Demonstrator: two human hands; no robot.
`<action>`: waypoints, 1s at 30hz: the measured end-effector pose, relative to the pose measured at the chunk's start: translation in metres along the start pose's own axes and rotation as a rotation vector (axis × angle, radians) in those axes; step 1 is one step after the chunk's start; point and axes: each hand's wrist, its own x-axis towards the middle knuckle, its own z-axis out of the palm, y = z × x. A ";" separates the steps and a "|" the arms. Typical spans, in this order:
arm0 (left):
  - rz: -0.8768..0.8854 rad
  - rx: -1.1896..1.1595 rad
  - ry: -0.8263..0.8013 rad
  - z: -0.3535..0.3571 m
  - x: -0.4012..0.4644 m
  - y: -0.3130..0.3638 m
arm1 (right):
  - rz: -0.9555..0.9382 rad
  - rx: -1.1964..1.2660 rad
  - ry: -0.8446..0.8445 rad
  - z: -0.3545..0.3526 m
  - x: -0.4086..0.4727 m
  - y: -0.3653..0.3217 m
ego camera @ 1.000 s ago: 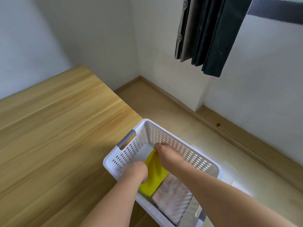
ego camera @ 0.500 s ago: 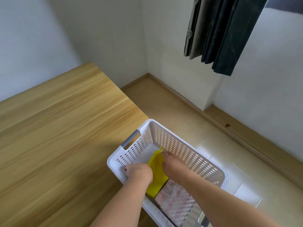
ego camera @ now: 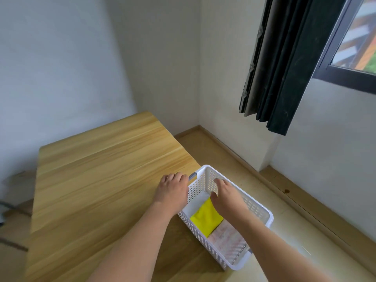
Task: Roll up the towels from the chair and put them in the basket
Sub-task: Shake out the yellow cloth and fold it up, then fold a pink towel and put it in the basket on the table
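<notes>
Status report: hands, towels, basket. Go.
Left hand on basket rim, fingers curled over it. Right hand open above yellow towel. Yellow and pinkish towel both in basket. Nothing obstructing.

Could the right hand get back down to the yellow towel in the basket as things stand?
Probably yes. The right hand hovers open just above the yellow towel, the basket is open-topped, and the left hand sits at the rim, off to the side.

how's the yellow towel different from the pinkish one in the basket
The yellow towel is plain bright yellow; the pinkish towel is pale and faintly patterned. The yellow towel lies farther from the camera, partly under the right hand; the pinkish towel lies nearer. Both sit side by side inside the white basket.
</notes>
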 end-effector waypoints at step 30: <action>-0.034 -0.091 0.305 -0.137 -0.276 -0.351 | -0.110 -0.113 0.265 0.090 -0.168 -0.406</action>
